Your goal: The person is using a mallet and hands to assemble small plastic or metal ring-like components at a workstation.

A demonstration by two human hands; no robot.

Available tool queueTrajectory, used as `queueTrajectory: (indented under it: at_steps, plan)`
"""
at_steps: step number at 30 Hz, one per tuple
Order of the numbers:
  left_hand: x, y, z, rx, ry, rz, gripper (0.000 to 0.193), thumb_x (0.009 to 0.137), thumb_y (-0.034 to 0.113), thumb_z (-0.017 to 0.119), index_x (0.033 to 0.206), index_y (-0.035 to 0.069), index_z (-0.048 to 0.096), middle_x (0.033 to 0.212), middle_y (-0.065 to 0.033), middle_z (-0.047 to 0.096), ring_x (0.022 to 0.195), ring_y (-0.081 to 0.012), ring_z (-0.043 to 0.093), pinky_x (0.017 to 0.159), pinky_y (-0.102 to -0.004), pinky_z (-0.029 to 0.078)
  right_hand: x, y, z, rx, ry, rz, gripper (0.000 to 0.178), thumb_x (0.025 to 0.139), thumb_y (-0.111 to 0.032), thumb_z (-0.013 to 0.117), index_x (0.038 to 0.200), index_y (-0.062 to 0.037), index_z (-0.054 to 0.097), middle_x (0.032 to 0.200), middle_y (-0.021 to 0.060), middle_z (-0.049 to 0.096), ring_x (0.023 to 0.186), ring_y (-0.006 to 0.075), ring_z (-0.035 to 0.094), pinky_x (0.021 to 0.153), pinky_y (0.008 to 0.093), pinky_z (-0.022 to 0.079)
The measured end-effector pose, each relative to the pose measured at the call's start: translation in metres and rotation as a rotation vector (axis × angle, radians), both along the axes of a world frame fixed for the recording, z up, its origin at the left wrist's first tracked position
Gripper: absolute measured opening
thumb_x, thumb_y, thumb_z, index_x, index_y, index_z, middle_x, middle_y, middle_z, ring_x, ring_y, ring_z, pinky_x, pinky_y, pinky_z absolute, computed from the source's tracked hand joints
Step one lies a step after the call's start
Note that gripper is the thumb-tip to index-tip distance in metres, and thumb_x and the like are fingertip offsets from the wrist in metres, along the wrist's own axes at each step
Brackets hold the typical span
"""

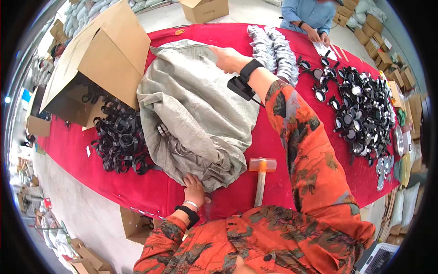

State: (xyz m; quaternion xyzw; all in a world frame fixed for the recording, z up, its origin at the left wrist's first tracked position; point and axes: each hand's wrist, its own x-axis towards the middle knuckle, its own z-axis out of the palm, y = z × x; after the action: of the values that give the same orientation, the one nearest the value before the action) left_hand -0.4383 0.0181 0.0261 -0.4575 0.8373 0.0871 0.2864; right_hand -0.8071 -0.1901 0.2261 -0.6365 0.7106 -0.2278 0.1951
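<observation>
A large grey-green woven sack [219, 96] lies bunched on the red-covered table in front of me. Several shiny metal rings [177, 146] show in the fold of its opening. With my right arm stretched out, my right hand [229, 59] has its fingers closed on the sack's far edge. At the near edge, my left hand [195, 189] grips the cloth, fingers over it and thumb to the side. A mallet [263, 165] with a translucent orange head and wooden handle lies right of the sack.
Black ring-shaped parts [121, 137] spill from a tipped cardboard box [109, 50] at left. A heap of black parts with round shiny faces [360, 109] covers the table's right side. Wrapped stacks [262, 48] stand at the back. Across the table, a person in blue [305, 16] handles something white.
</observation>
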Motion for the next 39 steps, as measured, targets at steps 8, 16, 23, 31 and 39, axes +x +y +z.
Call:
queueTrajectory:
  at_steps: [8,16,23,31,39]
  plan:
    - [-0.004,-0.001,0.007,0.050,0.018,-0.008,0.126,0.054,0.056,0.086,0.145,-0.008,0.025,0.150,-0.0334,0.018,0.138,-0.0500,0.022,0.096,-0.0476,0.050,0.010,-0.034,-0.007,0.053,0.080,-0.012,0.067,0.085,-0.006,0.054,0.148,-0.0117,0.030,0.094,0.0205,0.067,0.063,0.0223,0.067,0.053,0.0359,0.055]
    - [0.025,0.001,-0.022,-0.039,-0.035,-0.165,0.131,0.052,0.070,0.076,0.140,-0.016,0.031,0.146,-0.0394,0.024,0.135,-0.0544,0.025,0.114,-0.0504,0.021,0.017,-0.032,-0.007,-0.032,0.127,0.071,0.061,0.083,-0.017,0.062,0.140,-0.0056,0.043,0.101,0.0195,0.068,0.081,0.0278,0.068,0.073,0.0400,0.055]
    - [0.011,-0.001,-0.020,-0.040,-0.043,-0.138,0.132,0.050,0.064,0.083,0.141,-0.014,0.028,0.147,-0.0386,0.019,0.136,-0.0524,0.024,0.111,-0.0464,0.033,-0.016,-0.012,-0.001,-0.182,0.199,0.032,0.048,0.079,-0.012,0.057,0.126,-0.0018,0.055,0.100,0.0242,0.068,0.097,0.0384,0.066,0.083,0.0459,0.052]
    - [0.002,-0.003,-0.017,-0.028,-0.075,-0.153,0.137,0.048,0.065,0.083,0.142,-0.014,0.025,0.149,-0.0365,0.019,0.138,-0.0507,0.023,0.114,-0.0454,0.027,-0.033,0.020,0.003,0.017,0.075,0.024,0.066,0.082,-0.018,0.064,0.142,-0.0056,0.039,0.087,0.0193,0.069,0.072,0.0258,0.069,0.066,0.0383,0.055]
    - [0.008,-0.007,-0.027,-0.033,-0.127,-0.219,0.137,0.050,0.068,0.080,0.141,-0.017,0.023,0.149,-0.0361,0.022,0.140,-0.0485,0.021,0.117,-0.0484,0.017,-0.056,0.059,0.024,0.128,0.114,-0.009,0.065,0.083,-0.019,0.062,0.143,-0.0091,0.039,0.081,0.0161,0.069,0.066,0.0243,0.069,0.058,0.0362,0.054]
